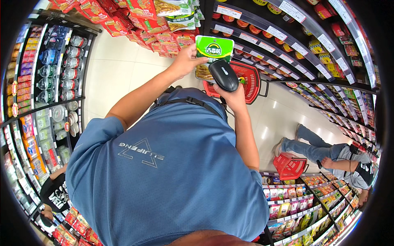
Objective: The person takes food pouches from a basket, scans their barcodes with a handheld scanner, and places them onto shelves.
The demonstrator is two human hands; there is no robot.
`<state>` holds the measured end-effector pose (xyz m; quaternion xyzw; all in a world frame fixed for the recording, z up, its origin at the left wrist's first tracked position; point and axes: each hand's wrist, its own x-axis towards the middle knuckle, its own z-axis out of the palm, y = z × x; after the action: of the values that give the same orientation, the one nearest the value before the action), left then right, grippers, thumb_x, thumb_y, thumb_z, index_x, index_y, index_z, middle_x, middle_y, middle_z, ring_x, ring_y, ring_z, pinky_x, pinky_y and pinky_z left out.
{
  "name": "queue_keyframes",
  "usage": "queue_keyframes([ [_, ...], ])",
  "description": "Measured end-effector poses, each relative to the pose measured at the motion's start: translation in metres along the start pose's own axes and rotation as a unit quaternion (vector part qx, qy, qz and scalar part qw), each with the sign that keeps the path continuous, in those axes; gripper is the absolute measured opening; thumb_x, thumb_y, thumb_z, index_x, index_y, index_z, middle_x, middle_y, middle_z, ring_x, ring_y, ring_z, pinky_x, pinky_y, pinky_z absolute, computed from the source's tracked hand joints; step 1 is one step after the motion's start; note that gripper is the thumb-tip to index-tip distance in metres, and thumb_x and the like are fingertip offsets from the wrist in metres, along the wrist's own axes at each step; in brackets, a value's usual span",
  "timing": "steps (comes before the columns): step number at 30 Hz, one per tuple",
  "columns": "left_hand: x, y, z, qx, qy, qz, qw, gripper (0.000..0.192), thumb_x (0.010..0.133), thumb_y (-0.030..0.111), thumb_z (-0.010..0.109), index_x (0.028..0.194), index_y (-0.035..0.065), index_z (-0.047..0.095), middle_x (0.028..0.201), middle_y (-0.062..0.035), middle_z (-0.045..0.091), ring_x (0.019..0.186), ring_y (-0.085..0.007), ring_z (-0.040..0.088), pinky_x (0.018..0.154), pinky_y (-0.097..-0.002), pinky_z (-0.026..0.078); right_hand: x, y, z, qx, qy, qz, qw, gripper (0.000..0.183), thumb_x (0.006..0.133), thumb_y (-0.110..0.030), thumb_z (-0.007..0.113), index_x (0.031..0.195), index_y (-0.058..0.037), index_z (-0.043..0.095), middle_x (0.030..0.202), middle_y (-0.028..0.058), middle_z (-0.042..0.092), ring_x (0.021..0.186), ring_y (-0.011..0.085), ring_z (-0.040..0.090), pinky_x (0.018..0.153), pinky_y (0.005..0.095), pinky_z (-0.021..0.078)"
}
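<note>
My left hand [187, 61] grips the left edge of a green food pouch [215, 46], thumb across its front. A black handheld barcode scanner [224, 76] is held in my right hand [233, 97], over the lower right part of the pouch. Behind and below both, a red plastic shopping basket [254, 80] shows its slotted wall; its contents are mostly hidden by the scanner and pouch.
Red packets [115, 26] hang at the upper left, beside similar green pouches [181, 21]. Shelves of jars [255, 29] curve along the right. A person [335, 156] stands at the right near another red basket [287, 166]; another person [57, 193] is at the lower left.
</note>
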<state>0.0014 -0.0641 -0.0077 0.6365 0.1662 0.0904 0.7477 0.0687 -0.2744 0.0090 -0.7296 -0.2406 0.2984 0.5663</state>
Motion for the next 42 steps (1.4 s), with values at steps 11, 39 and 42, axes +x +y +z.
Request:
queue_keyframes([
  [11,0.003,-0.01,-0.094,0.021,0.119,0.084,0.989,0.042,0.084,-0.008,0.06,0.123,-0.0015,0.046,0.118,-0.0099,0.059,0.108,-0.0152,0.056,0.093,-0.0288,0.044,0.013,0.025,0.003,-0.021,-0.054,0.02,0.998,0.035,0.07,-0.018,0.079,0.098,-0.0003,0.067,0.087,0.0089,0.07,0.08,0.0137,0.065,0.076,0.0295,0.0499],
  [39,0.072,-0.024,-0.143,0.06,0.146,0.062,0.986,0.037,0.086,0.0,0.062,0.12,-0.0048,0.048,0.112,-0.0114,0.062,0.1,-0.0146,0.059,0.089,-0.0274,0.045,0.003,0.028,0.014,-0.031,-0.027,0.019,0.999,0.033,0.071,-0.017,0.078,0.097,0.0008,0.068,0.089,0.0108,0.07,0.08,0.016,0.065,0.076,0.0308,0.0499],
  [42,0.079,-0.032,-0.147,0.068,0.199,0.064,0.976,0.035,0.085,0.011,0.068,0.114,-0.0044,0.053,0.103,-0.0096,0.065,0.09,-0.0125,0.06,0.081,-0.0257,0.047,0.003,0.024,0.013,-0.048,-0.018,0.014,0.999,0.033,0.071,-0.017,0.078,0.097,-0.0002,0.068,0.089,0.0112,0.071,0.082,0.0173,0.067,0.077,0.0317,0.0504],
])
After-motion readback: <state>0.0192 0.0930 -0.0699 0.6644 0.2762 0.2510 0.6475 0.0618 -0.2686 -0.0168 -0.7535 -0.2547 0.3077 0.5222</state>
